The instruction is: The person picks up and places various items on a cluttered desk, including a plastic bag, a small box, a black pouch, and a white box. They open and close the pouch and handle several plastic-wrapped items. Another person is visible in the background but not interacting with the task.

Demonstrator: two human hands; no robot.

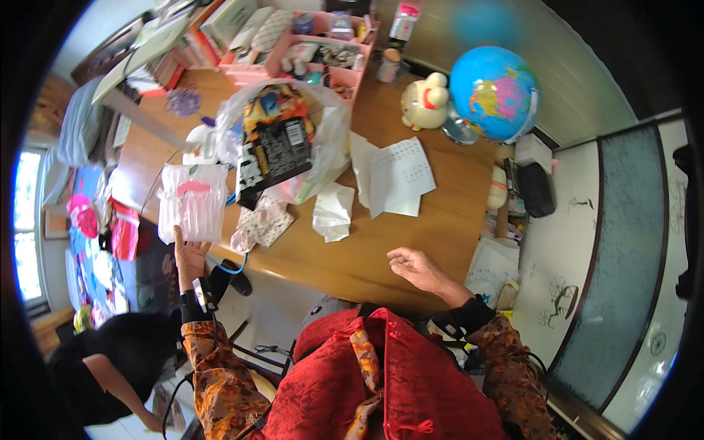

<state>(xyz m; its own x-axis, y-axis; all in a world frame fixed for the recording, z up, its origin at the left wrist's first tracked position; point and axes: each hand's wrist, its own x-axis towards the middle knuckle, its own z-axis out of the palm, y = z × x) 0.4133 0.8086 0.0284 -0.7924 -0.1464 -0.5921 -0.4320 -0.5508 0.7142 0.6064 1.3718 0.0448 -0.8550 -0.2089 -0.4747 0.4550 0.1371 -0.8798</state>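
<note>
My left hand (191, 258) is closed on the lower edge of a clear air-column packing bag (192, 209) with a pink-red print. The bag is held up at the desk's left front edge. My right hand (419, 270) hovers over the front of the wooden desk (323, 260), holding nothing, fingers loosely stretched to the left. Between the hands, a translucent plastic bag (331, 139) holds a black and orange snack packet (275, 147). In front of it lie a patterned cloth (262, 224) and a crumpled white paper (334, 213).
Written paper sheets (402, 176) lie right of the plastic bag. A globe (495, 95) and a cream plush-like figure (424, 103) stand at the back right. A pink organizer (282, 55) and a lamp (139, 117) are at the back left. Another person (117, 367) is at the lower left.
</note>
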